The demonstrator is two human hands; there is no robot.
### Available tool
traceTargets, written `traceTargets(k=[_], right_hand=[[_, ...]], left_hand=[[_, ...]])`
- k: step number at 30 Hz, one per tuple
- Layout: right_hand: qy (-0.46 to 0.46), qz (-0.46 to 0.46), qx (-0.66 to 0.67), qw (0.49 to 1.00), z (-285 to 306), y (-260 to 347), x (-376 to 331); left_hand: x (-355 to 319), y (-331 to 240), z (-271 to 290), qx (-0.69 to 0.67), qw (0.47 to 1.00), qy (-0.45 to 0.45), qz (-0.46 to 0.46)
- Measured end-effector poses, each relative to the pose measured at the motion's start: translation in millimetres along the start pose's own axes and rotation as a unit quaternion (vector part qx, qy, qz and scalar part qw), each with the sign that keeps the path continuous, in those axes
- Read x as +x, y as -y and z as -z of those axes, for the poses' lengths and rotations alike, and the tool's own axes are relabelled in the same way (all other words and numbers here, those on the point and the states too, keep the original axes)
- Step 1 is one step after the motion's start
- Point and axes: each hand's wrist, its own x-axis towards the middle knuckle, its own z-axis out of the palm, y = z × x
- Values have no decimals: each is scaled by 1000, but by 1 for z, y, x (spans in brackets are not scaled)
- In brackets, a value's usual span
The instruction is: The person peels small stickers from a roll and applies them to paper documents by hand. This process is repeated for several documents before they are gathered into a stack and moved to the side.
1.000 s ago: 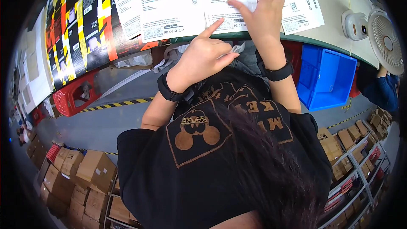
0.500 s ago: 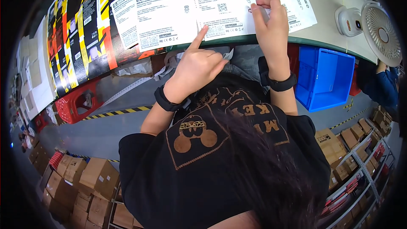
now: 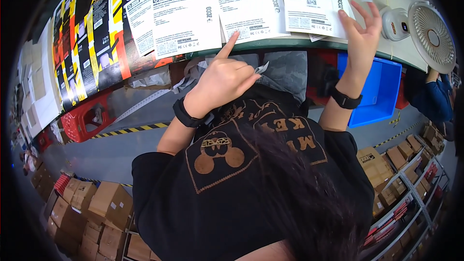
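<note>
The left hand is curled, its index finger stretched out and its tip pressing the near edge of a white printed paper sheet that lies flat on the pale worktop; it grips nothing firmly, though a small whitish scrap seems tucked in the curled fingers. The right hand is nearer the next sheet over, a white printed leaflet with a small square code, its fingers spread open and touching that leaflet's right edge, holding nothing. Both sheets lie directly ahead of the hands, their long sides running away from the person, side by side and slightly overlapping in a row with more white sheets to the left. Further left lie black, yellow and red printed cards. A white desk fan stands to the right; a blue plastic bin and brown cardboard boxes sit on the grey floor below
</note>
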Motion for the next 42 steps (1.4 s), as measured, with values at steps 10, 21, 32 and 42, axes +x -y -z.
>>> traceTargets(k=[10,21,32,42], right_hand=[[162,-104,179,965,-55,14,-23],[283,-168,87,940,-85,3,-26],[305,-181,22,935,-87,-16,-13],[302,-169,62,936,-84,-22,-15]], left_hand=[[-4,5,-5,5,1000,-9,-5],[-4,8,-8,-7,1000,-21,5],[-3,10,-9,-6,1000,-16,2],[-3,9,-9,-8,1000,-12,4]])
